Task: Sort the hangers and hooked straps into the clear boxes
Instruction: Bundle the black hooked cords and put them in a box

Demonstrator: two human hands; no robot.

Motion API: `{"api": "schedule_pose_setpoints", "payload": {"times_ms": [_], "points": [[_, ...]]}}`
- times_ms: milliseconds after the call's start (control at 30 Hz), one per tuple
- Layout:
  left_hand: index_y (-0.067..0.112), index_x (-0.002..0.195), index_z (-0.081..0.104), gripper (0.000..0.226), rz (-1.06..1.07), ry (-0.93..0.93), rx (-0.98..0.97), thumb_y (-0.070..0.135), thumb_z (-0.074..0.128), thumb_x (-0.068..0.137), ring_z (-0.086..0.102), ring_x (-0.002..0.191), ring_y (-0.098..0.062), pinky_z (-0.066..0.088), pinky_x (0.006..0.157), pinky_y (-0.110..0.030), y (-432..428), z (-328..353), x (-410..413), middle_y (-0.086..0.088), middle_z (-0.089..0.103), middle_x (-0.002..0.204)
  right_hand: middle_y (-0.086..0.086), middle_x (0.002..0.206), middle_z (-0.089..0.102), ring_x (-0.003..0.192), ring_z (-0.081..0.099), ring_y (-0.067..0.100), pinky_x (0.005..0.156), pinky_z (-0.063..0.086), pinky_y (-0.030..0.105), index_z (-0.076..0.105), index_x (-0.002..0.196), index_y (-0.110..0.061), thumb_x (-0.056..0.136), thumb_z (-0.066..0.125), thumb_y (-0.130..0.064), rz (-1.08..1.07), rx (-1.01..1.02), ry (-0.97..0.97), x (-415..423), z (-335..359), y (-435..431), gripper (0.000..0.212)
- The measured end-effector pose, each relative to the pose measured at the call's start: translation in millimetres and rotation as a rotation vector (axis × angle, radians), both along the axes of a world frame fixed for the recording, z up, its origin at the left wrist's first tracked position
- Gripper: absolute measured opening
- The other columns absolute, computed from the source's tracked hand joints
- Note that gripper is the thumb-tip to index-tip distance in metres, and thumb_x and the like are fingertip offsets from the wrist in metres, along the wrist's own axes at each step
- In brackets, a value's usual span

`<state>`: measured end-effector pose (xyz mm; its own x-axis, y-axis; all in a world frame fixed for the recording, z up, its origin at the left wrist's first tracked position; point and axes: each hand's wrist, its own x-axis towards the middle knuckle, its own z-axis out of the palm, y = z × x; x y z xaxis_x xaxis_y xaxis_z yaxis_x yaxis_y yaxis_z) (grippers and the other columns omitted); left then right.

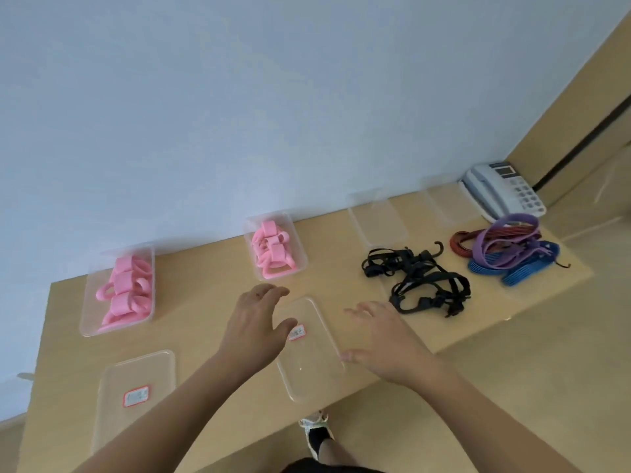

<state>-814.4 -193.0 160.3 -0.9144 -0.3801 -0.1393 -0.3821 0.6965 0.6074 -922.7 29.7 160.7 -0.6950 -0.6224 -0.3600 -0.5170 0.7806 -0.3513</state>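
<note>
Ten fingers (269, 291) spread; left hand (254, 329) maybe touching clear box (314, 373), right hand (386, 343) beside; black straps (426, 288) beyond.

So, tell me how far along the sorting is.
Done: pink hangers sit in the left box and the middle box. In hand: left hand and right hand, both open, flank an empty box near the table edge. Left: black straps and coloured straps lie loose, unboxed.
</note>
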Motion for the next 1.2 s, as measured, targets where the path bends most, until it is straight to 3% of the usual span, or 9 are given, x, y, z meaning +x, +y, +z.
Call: {"api": "schedule_pose_setpoints", "payload": {"times_ms": [133,267,400,633,733,867,967,1100,1200], "points": [[0.018,0.144,0.058,0.056,-0.131,0.004,-0.073,0.030,0.075,0.092,0.045,0.139,-0.033,0.038,0.114,-0.041,40.1,-10.5,-4.9,-0.009,0.052,0.150,-0.005,0.150,0.039,0.141,0.029,0.020,0.116,0.032,0.037,0.036,0.152,-0.031,0.085,0.070,-0.053,-0.070,0.080,0.023,1.4,-5.4,54.3,0.078],[0.016,0.144,0.057,0.057,-0.313,0.008,-0.278,0.032,0.074,0.092,0.045,0.140,-0.038,0.042,0.111,-0.052,74.7,-15.2,-17.7,-0.014,0.050,0.152,-0.001,0.152,0.041,0.138,0.036,0.022,0.113,0.036,0.036,0.035,0.154,-0.025,0.094,0.063,-0.024,-0.002,0.128,0.152,-24.2,-11.6,78.8,0.066],[0.016,0.146,0.055,0.059,-0.335,-0.036,-0.347,0.033,0.073,0.093,0.044,0.142,-0.039,0.039,0.113,-0.051,104.1,-17.3,-36.4,-0.015,0.048,0.154,0.004,0.149,0.039,0.125,0.045,0.025,0.089,0.049,0.033,0.041,0.148,-0.023,0.087,0.062,0.002,0.213,0.124,0.243,-57.0,-22.7,64.2,0.069],[0.025,0.153,0.045,0.062,-0.081,-0.215,-0.267,0.043,0.065,0.097,0.038,0.144,-0.023,0.036,0.114,-0.038,147.8,-17.9,-59.2,0.001,0.046,0.155,0.007,0.123,0.058,0.110,0.047,0.027,0.093,0.047,0.039,0.063,0.125,-0.012,0.094,0.059,-0.006,0.561,0.121,0.347,-112.1,-43.0,55.8,0.032],[0.024,0.153,0.046,0.065,0.098,-0.239,-0.084,0.040,0.070,0.095,0.041,0.142,-0.021,0.032,0.112,-0.030,168.3,-16.3,-68.5,0.001,0.050,0.152,0.007,0.118,0.060,0.108,0.047,0.025,0.094,0.047,0.038,0.069,0.116,-0.012,0.094,0.059,-0.009,0.593,-0.030,0.318,-127.2,-45.9,64.1,0.024],[0.024,0.148,0.052,0.068,0.286,-0.172,0.122,0.029,0.081,0.087,0.052,0.132,-0.016,0.043,0.107,-0.029,187.6,-2.3,-86.4,0.003,0.057,0.146,0.002,0.109,0.062,0.105,0.047,0.024,0.092,0.046,0.036,0.070,0.118,-0.013,0.097,0.064,-0.022,0.466,-0.368,0.207,-141.0,-21.2,77.8,0.023],[0.025,0.153,0.046,0.074,0.263,-0.080,0.255,0.028,0.082,0.087,0.050,0.134,-0.011,0.047,0.109,-0.034,201.7,24.0,-103.9,0.007,0.053,0.150,0.002,0.102,0.069,0.103,0.055,0.024,0.090,0.040,0.029,0.073,0.114,-0.010,0.093,0.070,-0.020,0.298,-0.599,0.081,-147.6,24.4,84.1,0.023],[0.034,0.146,0.051,0.058,0.154,0.150,0.442,0.021,0.075,0.095,0.052,0.133,-0.001,0.045,0.114,-0.037,213.0,68.7,-126.3,0.018,0.062,0.139,-0.020,0.085,0.067,0.073,0.063,0.003,0.071,0.055,0.024,0.075,0.105,-0.021,0.088,0.076,-0.022,0.098,-0.830,-0.180,-148.4,92.1,95.7,0.016],[0.021,0.131,0.065,0.033,0.094,0.258,0.579,0.012,0.068,0.100,0.062,0.126,-0.010,0.046,0.113,-0.038,214.3,100.6,-131.1,0.007,0.072,0.128,-0.004,0.087,0.074,0.076,0.070,0.017,0.073,0.059,0.030,0.074,0.094,-0.029,0.086,0.078,-0.022,0.009,-0.982,-0.315,-143.6,139.7,102.2,0.011]]}}
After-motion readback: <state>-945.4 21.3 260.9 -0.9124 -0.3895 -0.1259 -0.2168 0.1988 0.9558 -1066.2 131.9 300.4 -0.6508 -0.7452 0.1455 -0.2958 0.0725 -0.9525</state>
